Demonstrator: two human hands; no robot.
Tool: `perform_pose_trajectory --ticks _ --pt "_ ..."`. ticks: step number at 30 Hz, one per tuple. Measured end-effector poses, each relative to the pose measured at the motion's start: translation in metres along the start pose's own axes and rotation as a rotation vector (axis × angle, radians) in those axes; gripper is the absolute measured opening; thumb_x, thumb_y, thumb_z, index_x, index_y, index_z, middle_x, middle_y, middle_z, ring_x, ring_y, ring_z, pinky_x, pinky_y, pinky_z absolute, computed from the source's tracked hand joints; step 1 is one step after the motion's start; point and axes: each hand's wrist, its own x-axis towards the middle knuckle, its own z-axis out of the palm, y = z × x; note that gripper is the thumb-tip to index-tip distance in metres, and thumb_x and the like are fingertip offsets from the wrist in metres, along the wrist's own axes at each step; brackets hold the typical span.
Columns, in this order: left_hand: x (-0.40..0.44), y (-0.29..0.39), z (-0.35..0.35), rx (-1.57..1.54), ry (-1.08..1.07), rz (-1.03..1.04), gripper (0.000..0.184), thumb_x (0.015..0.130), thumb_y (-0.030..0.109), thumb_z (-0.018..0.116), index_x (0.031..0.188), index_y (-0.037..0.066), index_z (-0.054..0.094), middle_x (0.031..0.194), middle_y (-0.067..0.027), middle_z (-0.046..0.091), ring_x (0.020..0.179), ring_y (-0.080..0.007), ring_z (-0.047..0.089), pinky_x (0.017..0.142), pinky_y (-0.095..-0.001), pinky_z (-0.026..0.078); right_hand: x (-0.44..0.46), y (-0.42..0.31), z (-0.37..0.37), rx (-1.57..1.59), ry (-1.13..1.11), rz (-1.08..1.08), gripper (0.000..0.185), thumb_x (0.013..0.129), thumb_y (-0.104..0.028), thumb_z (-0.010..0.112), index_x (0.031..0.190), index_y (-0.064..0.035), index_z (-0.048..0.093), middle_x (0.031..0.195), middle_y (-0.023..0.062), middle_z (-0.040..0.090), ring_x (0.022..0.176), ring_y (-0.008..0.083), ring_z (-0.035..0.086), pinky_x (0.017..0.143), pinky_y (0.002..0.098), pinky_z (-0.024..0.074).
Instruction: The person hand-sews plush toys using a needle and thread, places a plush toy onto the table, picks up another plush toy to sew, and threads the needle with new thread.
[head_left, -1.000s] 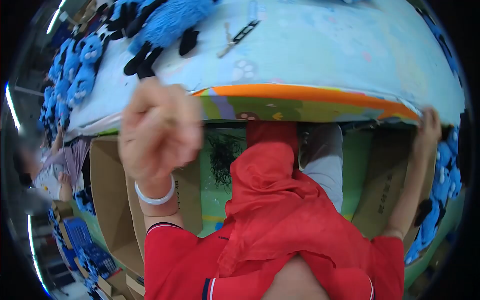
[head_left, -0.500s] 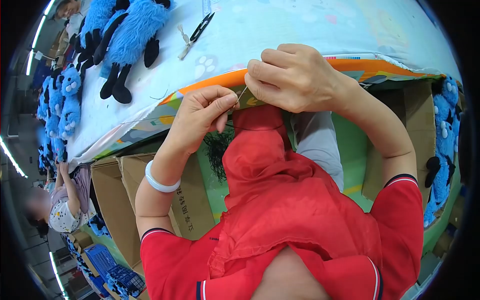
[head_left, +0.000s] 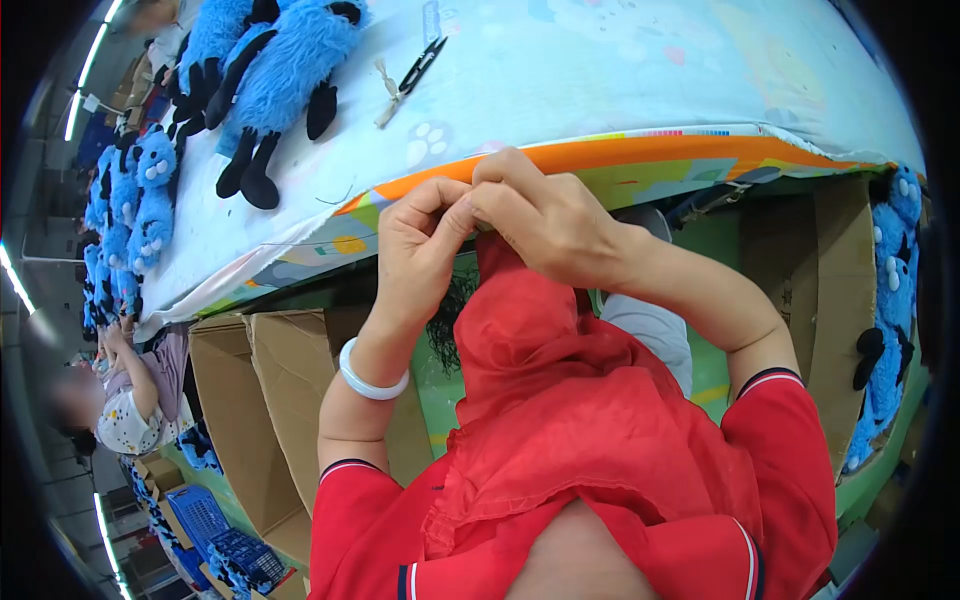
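Observation:
My left hand (head_left: 425,240), below a white bracelet (head_left: 372,372), pinches thumb against forefinger in front of the table edge. My right hand (head_left: 545,215) is closed too, its fingertips meeting the left ones. A thin needle showed in the left pinch a moment before; now the fingers hide it, and what the right fingers hold is hidden as well. A dark thread (head_left: 300,243) stretches along the table edge towards my left hand. Below the hands hangs a tangle of black threads (head_left: 445,325), beside the red apron (head_left: 520,320) over my lap.
Furry blue toys (head_left: 290,75) with black limbs lie on the table (head_left: 560,80), near black thread snips (head_left: 422,65). Cardboard boxes (head_left: 235,400) stand left and right below. More blue toys (head_left: 890,270) are at the right. A person (head_left: 130,400) sits at the left, near a blue crate (head_left: 200,515).
My hands have come together at the fingertips, the left moving right and slightly up. The needle that showed between them is now hidden. The camera view has shifted slightly.

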Motion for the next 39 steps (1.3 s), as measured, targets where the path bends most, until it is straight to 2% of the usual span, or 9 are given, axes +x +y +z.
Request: perform_pose_trajectory --ticks 3,5,8,15,23,29,31,33,39 --pt "0.000 0.003 -0.003 0.071 0.087 -0.007 0.009 0.089 0.008 0.059 0.086 -0.001 0.061 0.075 -0.0012 0.059 0.065 -0.0062 0.046 0.061 -0.0168 0.039 0.003 -0.012 -0.013 -0.101 0.127 -0.189 0.018 0.081 0.003 0.059 0.096 -0.0052 0.052 0.095 0.0121 0.060 0.068 0.0199 0.057 0.056 0.0256 0.0470" --pt "0.004 0.006 -0.015 0.097 0.176 -0.021 0.010 0.090 0.008 0.058 0.085 -0.001 0.061 0.074 -0.0006 0.057 0.064 -0.0058 0.044 0.060 -0.0166 0.037 0.001 -0.031 -0.053 0.222 0.268 0.010 0.014 0.088 -0.002 0.053 0.101 -0.0063 0.051 0.093 0.0103 0.060 0.068 0.0158 0.056 0.060 0.0261 0.0473" --pt "0.007 -0.004 -0.066 0.298 0.381 0.134 0.011 0.092 0.010 0.055 0.086 0.003 0.060 0.069 0.0024 0.051 0.055 -0.0043 0.032 0.051 -0.0164 0.026 -0.034 -0.047 -0.145 -0.401 0.709 0.329 0.018 0.095 -0.008 0.048 0.111 -0.0040 0.053 0.090 0.0081 0.059 0.072 0.0130 0.055 0.071 0.0244 0.0468" --pt "0.000 -0.004 -0.136 0.795 0.677 0.333 0.011 0.092 0.007 0.054 0.082 0.002 0.058 0.070 0.0009 0.049 0.059 -0.0071 0.036 0.054 -0.0208 0.030 -0.268 0.006 -0.388 -0.476 1.250 0.875 0.024 0.093 -0.010 0.049 0.115 -0.0013 0.050 0.095 0.0125 0.058 0.080 0.0182 0.057 0.075 0.0284 0.0479" --pt "0.015 -0.015 -0.128 1.004 0.675 0.460 0.011 0.091 0.005 0.054 0.082 0.000 0.057 0.072 -0.0021 0.051 0.062 -0.0096 0.041 0.056 -0.0235 0.035 -0.346 -0.016 -0.509 -0.484 1.495 0.988 0.033 0.090 -0.011 0.051 0.120 0.0018 0.046 0.100 0.0176 0.058 0.090 0.0240 0.060 0.081 0.0330 0.0492" --pt "0.015 -0.011 -0.098 0.008 0.499 0.096 0.011 0.091 0.007 0.053 0.083 -0.001 0.057 0.072 -0.0040 0.052 0.059 -0.0093 0.042 0.055 -0.0206 0.037 -0.104 0.094 -0.283 -0.014 0.849 0.853 0.040 0.088 -0.012 0.053 0.123 0.0042 0.043 0.104 0.0214 0.058 0.097 0.0284 0.062 0.085 0.0364 0.0502" --pt "0.006 -0.004 -0.087 -0.133 0.463 0.050 0.011 0.091 0.007 0.053 0.084 -0.001 0.057 0.073 -0.0050 0.054 0.059 -0.0090 0.043 0.055 -0.0195 0.037 -0.044 0.126 -0.176 0.068 0.524 0.647 0.026 0.092 -0.016 0.050 0.111 0.0014 0.050 0.093 0.0125 0.060 0.090 0.0247 0.063 0.089 0.0358 0.0479" --pt "-0.004 -0.001 -0.079 -0.223 0.458 0.037 0.010 0.091 0.007 0.053 0.085 0.000 0.057 0.077 -0.0068 0.057 0.058 -0.0090 0.044 0.054 -0.0190 0.038 0.017 0.129 -0.081 -0.197 0.235 0.449 0.019 0.085 -0.017 0.060 0.078 0.0001 0.061 0.077 0.0054 0.056 0.064 0.0166 0.051 0.062 0.0288 0.0416" --pt "-0.032 0.003 -0.079 -0.401 0.444 0.063 0.009 0.090 0.006 0.053 0.083 0.001 0.057 0.089 -0.0126 0.064 0.066 -0.0130 0.055 0.057 -0.0202 0.043 0.110 0.166 0.080 -0.553 -0.039 0.610 0.033 0.076 -0.037 0.069 0.075 -0.0039 0.067 0.071 0.0110 0.065 0.062 0.0251 0.060 0.060 0.0343 0.0471"
